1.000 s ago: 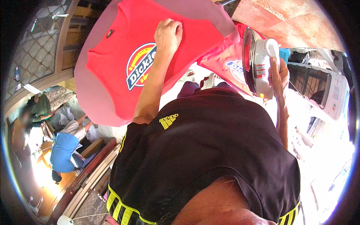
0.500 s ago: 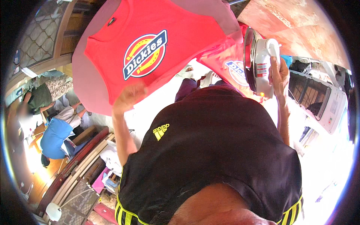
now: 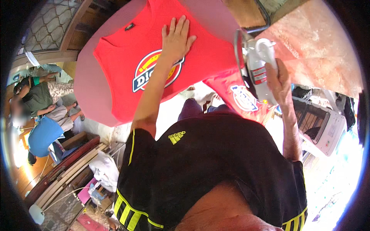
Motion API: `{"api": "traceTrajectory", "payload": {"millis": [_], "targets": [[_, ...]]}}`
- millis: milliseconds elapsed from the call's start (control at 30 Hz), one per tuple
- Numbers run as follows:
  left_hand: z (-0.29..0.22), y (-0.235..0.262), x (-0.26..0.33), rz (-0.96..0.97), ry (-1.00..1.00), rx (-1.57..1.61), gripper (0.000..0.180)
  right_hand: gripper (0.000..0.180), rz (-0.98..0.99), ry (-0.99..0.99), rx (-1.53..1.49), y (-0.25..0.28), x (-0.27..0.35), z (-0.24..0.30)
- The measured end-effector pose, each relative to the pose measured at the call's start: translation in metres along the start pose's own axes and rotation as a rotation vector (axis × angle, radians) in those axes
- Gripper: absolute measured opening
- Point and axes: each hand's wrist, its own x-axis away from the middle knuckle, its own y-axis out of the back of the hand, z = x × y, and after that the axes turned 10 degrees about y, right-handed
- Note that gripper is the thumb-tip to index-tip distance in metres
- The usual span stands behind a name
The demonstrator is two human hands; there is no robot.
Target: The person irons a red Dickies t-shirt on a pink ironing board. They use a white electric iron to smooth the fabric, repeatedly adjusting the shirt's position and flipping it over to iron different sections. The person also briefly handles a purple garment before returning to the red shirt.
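Note:
A red sleeveless shirt (image 3: 123, 54) with a round printed emblem lies spread on a pinkish ironing board (image 3: 86, 81). Flat on its upper part, beyond the emblem, rests my left hand (image 3: 177, 40), fingers spread. My right hand (image 3: 280, 82) is wrapped round the handle of a white clothes iron (image 3: 257, 71). The iron is tipped on its side at the board's right end, its soleplate facing the shirt and a small orange light glowing on it. Beneath the iron, a second red shirt (image 3: 233, 96) with a like emblem hangs below the board's near edge.
A white appliance with a dark rack-like opening (image 3: 320, 123) stands at the right, below a stone-like surface (image 3: 308, 50). At the left, other people are near, one in a blue shirt (image 3: 45, 136). Long wooden poles (image 3: 67, 173) and a white bag (image 3: 104, 169) lie nearer.
My left hand has moved from the shirt's near edge up and to the right, and now lies flat on the cloth. The iron in my right hand has shifted slightly left in view.

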Motion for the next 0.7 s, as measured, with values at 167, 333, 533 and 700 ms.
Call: {"api": "traceTrajectory", "payload": {"millis": [167, 333, 533, 700], "targets": [[0.084, -0.049, -0.092, -0.06, 0.02, -0.082, 0.067, 0.026, 0.092, 0.37, 0.152, -0.048, -0.066, 0.031], [0.138, -0.051, -0.147, -0.022, -0.08, -0.126, 0.053, 0.035, 0.151, 0.492, 0.345, -0.112, -0.143, 0.042], [0.178, -0.062, -0.159, -0.189, -0.013, 0.226, 0.039, 0.038, 0.007, 0.568, 0.399, -0.186, -0.235, 0.053], [0.166, -0.039, -0.15, -0.27, 0.2, 0.387, 0.023, 0.047, 0.009, 0.41, 0.454, -0.215, -0.322, 0.075]]}}
